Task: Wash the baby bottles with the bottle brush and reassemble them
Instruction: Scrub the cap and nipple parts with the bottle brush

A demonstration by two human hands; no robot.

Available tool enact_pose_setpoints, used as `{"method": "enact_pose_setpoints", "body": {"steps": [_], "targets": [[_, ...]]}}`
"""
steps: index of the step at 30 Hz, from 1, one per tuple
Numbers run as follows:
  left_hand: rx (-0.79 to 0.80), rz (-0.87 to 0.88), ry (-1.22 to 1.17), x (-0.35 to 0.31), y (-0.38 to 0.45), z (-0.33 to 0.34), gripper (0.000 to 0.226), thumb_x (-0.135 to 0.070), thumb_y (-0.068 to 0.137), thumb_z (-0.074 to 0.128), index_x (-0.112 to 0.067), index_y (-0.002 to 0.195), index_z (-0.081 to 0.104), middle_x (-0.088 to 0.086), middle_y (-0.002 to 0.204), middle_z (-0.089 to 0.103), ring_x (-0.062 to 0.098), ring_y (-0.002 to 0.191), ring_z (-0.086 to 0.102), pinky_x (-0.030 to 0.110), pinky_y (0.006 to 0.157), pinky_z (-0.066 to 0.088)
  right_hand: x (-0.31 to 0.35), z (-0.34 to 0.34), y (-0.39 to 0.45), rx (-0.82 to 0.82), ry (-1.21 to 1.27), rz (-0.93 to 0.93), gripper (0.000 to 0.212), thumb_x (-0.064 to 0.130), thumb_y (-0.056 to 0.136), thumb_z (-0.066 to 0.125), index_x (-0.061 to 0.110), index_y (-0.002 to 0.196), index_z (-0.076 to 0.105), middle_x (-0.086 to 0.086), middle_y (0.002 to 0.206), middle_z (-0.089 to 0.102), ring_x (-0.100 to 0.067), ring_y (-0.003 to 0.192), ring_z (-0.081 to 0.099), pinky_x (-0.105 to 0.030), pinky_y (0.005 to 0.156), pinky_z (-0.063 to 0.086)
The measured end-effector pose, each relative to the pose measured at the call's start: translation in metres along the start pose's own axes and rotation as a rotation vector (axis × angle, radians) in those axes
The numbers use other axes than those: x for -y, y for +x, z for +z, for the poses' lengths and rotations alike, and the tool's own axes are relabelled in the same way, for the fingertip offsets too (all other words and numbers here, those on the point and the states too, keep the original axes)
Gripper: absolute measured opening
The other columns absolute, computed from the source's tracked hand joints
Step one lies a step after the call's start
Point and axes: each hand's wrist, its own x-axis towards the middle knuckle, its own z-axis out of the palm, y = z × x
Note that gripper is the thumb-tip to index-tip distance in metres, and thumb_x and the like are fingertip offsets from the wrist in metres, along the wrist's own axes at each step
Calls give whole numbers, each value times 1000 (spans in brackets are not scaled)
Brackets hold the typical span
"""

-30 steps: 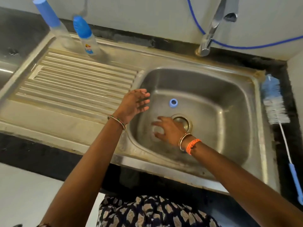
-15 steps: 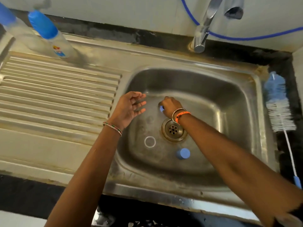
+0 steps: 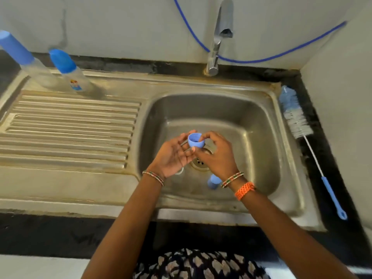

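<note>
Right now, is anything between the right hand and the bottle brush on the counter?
Nothing visible blocks it. The bottle brush lies alone beside the sink rim, but the right hand already pinches a blue cap.

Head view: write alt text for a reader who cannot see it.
Two hands hold a small blue bottle collar above the drain of a steel sink; the right hand pinches it, the left hand cups beside it. Two capped baby bottles stand behind the drainboard, and a bottle brush lies right of the sink.
</note>
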Motion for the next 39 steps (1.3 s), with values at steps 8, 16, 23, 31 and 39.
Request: {"method": "enact_pose_setpoints", "body": {"steps": [8,16,23,31,39], "targets": [[166,18,22,43,-15,37,31,-19,91,49,0,91,73,22,98,69,22,77,70,31,73,58,8,-46,-41,-60,83,145,31,2,76,69,20,100,68,6,98,70,-11,92,63,-10,81,42],[214,50,-44,60,5,73,63,-18,30,99,1,85,75,19,103,70,28,92,70,30,72,58,-9,-134,-41,-495,-314,159,29,2,81,61,4,109,66,-14,106,68,-31,101,63,-34,93,44],[156,30,-26,51,-2,81,40,-24,55,86,-3,88,74,13,95,70,21,81,71,26,68,58,-76,-207,-45,-468,-757,677,21,23,90,56,8,100,67,-19,105,65,-39,100,58,-42,84,46],[64,-25,82,52,-6,81,21,-25,90,60,-5,97,63,12,91,67,22,82,66,32,83,55,-53,-182,-37,-444,-735,646,36,11,95,41,-4,127,46,-26,121,56,-40,110,55,-42,88,43],[-29,133,19,21,-11,81,29,-33,94,55,-4,95,59,13,70,70,19,61,69,32,74,57,14,-153,-72,-489,-662,323,11,26,90,58,21,94,66,-1,85,68,-25,82,61,-30,66,43]]}}
